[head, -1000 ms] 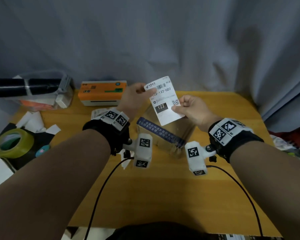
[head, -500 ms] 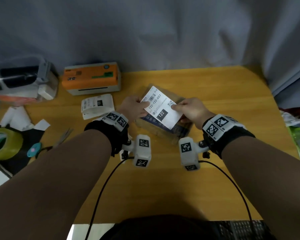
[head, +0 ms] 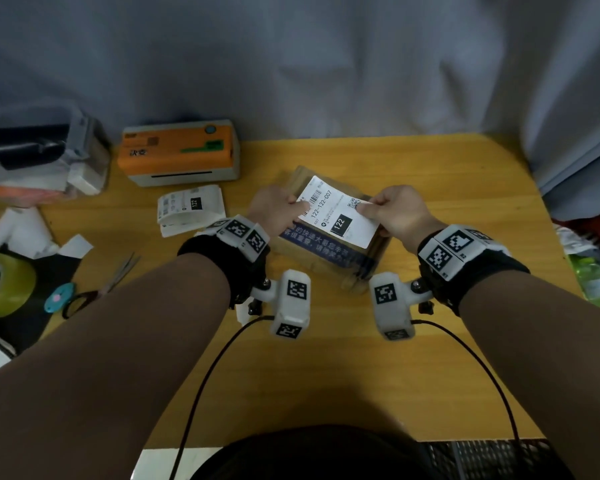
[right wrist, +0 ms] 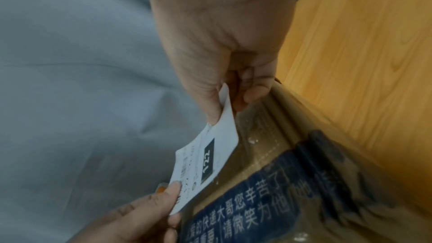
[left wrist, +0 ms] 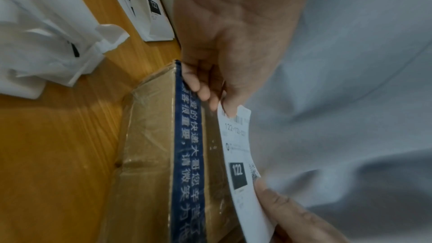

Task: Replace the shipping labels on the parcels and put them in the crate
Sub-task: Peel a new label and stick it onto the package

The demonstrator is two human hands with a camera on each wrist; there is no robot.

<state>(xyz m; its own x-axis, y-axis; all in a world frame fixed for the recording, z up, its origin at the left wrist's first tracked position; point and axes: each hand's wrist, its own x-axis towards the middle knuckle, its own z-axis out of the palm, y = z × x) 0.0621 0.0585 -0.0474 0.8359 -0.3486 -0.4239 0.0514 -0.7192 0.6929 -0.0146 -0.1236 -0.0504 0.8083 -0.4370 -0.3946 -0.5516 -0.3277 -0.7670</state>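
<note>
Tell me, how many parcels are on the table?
1: the parcel lies mid-table under the label that both hands hold. Others may sit out of view.

The head view looks steeply down at the bench from above. Both wrist views sit close beside the taped parcel, facing inward; all three share its shipping label.

We look down on a wooden table with a warm yellow-orange grain, its far edge set against a grey-blue curtain that hangs in soft folds across the whole background — no bare wall or window shows. The light is dim and even. At the bottom, near us, a dark grille shows below the table's edge.
</note>
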